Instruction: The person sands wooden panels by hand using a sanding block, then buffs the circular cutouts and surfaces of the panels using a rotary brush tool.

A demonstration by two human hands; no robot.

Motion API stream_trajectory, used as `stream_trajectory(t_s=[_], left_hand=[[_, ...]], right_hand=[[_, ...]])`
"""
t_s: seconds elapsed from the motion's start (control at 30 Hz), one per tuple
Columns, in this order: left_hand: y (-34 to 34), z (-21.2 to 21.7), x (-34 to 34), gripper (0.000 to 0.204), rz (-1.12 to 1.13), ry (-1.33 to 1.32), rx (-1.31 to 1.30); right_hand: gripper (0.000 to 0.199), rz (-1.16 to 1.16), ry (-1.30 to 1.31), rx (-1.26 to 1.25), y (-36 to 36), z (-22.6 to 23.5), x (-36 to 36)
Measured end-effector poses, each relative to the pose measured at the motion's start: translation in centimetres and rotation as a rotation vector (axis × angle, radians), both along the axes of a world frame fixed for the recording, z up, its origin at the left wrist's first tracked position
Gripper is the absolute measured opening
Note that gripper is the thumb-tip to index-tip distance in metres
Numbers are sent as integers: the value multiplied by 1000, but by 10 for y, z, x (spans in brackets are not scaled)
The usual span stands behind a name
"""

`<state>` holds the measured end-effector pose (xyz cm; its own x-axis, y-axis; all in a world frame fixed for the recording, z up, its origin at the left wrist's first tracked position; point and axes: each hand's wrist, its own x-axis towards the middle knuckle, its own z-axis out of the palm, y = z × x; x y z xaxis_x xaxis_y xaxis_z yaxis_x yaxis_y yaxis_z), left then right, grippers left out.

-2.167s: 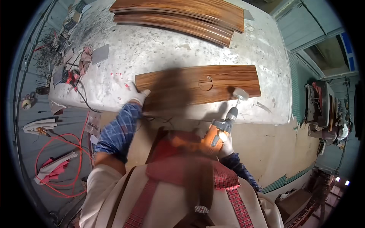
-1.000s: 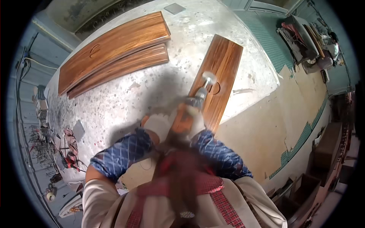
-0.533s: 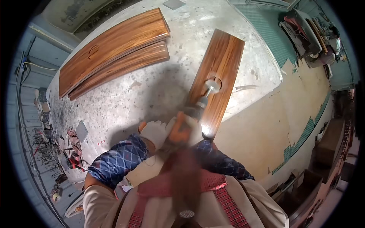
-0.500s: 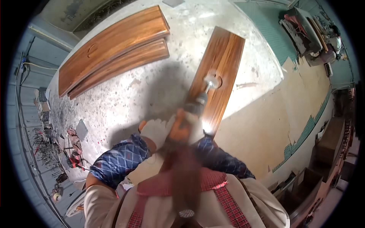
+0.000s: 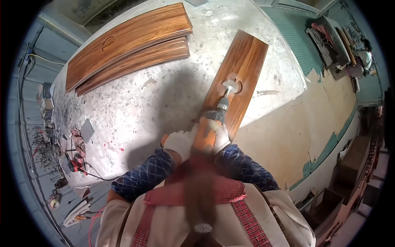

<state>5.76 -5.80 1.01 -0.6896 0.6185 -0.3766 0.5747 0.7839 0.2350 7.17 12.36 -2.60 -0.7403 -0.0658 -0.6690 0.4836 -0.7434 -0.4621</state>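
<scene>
An orange and black power drill point(image 5: 204, 136) is held in front of my body, its grey chuck pointing away from me. My right hand point(image 5: 221, 136), in a white glove, wraps around the drill's right side. Pressed against its left side is my left hand point(image 5: 179, 142), also gloved, with the fingers partly hidden behind the drill. A pale round disc point(image 5: 231, 86) on the chuck's shaft rests over a curved groove in a glossy brown wooden panel point(image 5: 246, 55). The panel lies lengthwise away from me, and the drill covers part of its near end.
Two more brown panels, a wide one point(image 5: 135, 31) and a narrower one point(image 5: 144, 57), lie at the far left of the spotted pale worktable point(image 5: 123, 103). A grey flat piece point(image 5: 87, 130) and a crumpled cloth point(image 5: 77, 142) are at its left edge. Wooden boxes point(image 5: 327, 204) stand at the right.
The drill body and my left hand have shifted slightly right, while the disc stays at the panel's groove. The whole view has shifted a little. Both hands keep hold of the drill.
</scene>
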Motion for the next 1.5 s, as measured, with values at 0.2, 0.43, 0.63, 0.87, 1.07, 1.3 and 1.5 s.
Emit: stream_trajectory(t_s=[0.2, 0.43, 0.63, 0.87, 1.07, 1.3, 1.5], left_hand=[[25, -4, 39, 93, 16, -319, 4], [51, -10, 49, 95, 185, -178, 113], [60, -29, 35, 101, 292, -137, 16], [112, -23, 15, 104, 280, -147, 37], [85, -8, 48, 97, 215, -292, -4], [85, -13, 49, 97, 212, -214, -25], [3, -38, 127, 87, 212, -12, 337]], right_hand=[[26, -92, 95, 180, 25, -26, 60], [25, 34, 129, 29, 49, 2, 28], [33, 308, 299, 408, 64, -59, -4], [35, 372, 452, 459, 117, -106, -15], [31, 72, 125, -80, 91, -75, 32], [20, 232, 322, 442, 78, -76, 31], [30, 319, 256, 111, 22, -32, 82]])
